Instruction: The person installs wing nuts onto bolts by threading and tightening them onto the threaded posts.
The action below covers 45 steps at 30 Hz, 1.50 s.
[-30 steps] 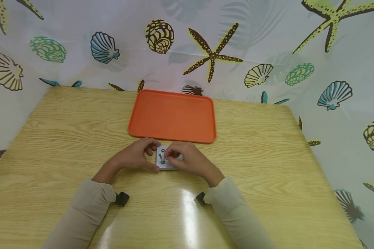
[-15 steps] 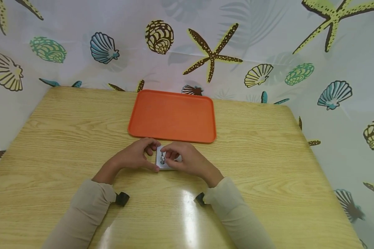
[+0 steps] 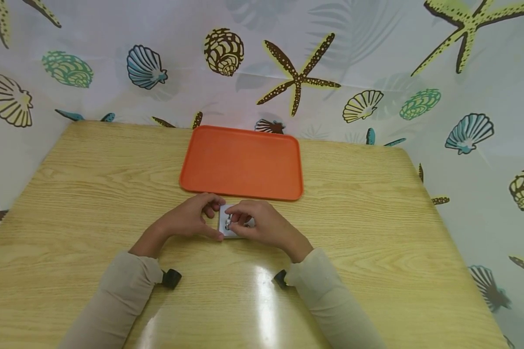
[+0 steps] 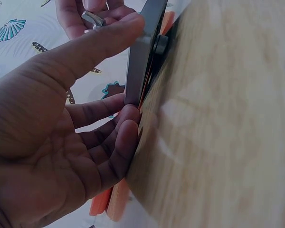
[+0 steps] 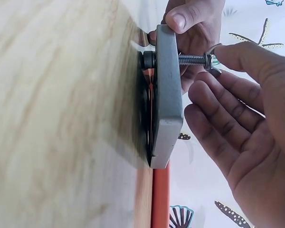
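Observation:
A small grey metal plate point(image 3: 233, 233) lies on the wooden table point(image 3: 375, 228) just in front of the orange tray point(image 3: 241, 162). A threaded bolt point(image 5: 192, 60) stands up through the plate point(image 5: 166, 95), with a wing nut point(image 5: 212, 61) near its top. My left hand point(image 3: 198, 217) grips the plate's left edge, thumb on top point(image 4: 85, 52) and fingers against the table. My right hand point(image 3: 251, 219) pinches the wing nut point(image 3: 228, 221) with thumb and forefinger; its other fingers hang loosely curled over the plate. The bolt's head point(image 4: 160, 43) sits under the plate point(image 4: 141, 57), lifting that side slightly.
The orange tray has nothing on it and sits against the back edge. A curtain printed with shells and starfish point(image 3: 297, 72) closes in the table at the back and both sides. Bare wood stretches left and right of my hands.
My right fingers have turned a little on the wing nut, and its wings now point differently. The left hand and the plate have stayed put.

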Motion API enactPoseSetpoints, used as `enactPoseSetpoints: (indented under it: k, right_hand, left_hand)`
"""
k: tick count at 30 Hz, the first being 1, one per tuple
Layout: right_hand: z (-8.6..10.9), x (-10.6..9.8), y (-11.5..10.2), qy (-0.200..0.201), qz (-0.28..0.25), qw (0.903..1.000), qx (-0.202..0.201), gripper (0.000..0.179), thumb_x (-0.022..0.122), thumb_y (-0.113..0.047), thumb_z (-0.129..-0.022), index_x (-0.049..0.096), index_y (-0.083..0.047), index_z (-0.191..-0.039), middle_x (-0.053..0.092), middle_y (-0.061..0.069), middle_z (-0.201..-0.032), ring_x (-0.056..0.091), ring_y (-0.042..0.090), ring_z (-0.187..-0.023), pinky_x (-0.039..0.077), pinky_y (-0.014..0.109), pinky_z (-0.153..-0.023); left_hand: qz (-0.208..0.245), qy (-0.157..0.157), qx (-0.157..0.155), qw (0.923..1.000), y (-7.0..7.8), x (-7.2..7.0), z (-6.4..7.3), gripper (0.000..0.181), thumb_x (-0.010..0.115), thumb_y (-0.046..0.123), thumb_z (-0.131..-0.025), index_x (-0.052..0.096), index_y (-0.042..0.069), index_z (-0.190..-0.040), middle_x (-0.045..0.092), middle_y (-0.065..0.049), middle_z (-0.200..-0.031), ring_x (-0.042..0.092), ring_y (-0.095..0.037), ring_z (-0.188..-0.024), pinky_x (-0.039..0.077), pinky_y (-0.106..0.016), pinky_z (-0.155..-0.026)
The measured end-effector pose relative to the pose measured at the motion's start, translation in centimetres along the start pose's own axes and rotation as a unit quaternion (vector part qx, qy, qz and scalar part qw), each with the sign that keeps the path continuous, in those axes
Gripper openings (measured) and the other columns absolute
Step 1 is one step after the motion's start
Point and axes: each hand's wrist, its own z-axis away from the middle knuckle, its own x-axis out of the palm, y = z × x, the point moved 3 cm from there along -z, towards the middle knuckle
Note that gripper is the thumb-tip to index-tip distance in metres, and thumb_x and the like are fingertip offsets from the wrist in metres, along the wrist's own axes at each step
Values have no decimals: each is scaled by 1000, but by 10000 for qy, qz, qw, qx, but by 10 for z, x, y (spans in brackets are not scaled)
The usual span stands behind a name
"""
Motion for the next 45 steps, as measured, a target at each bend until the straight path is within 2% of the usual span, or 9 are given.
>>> enactPoseSetpoints:
  k: [13,30,38,45]
  right_hand:
    - [2,-2,0,190,18,9998,72,16,66,-7,-93,71,-3,-108,74,8,-101,67,13,-84,58,28,-79]
    - [2,-3,0,233,122,9996,88,8,64,-6,-94,72,-6,-98,73,4,-95,64,11,-83,57,31,-78]
    - [1,0,0,139,55,9999,47,10,66,-8,-94,71,-5,-103,72,6,-99,67,12,-86,57,27,-80]
    - [1,-1,-2,101,-150,9997,144,24,70,-14,-94,67,-4,-115,71,5,-96,66,13,-85,58,33,-80]
  left_hand:
    - [-29,36,-37,10000,0,1,0,78,91,28,-72,51,4,-135,55,-12,-125,54,-24,-109,50,-34,-86]
    - [5,38,4,10000,-5,1,-2,79,91,30,-72,51,3,-135,54,-12,-125,54,-25,-109,51,-34,-85]
    - [-53,89,24,9999,-5,1,-1,79,92,29,-71,52,2,-134,56,-12,-123,53,-24,-106,50,-34,-84]
    - [-80,67,67,9999,-2,1,-1,80,91,30,-72,51,2,-136,56,-12,-124,53,-25,-107,49,-34,-85]
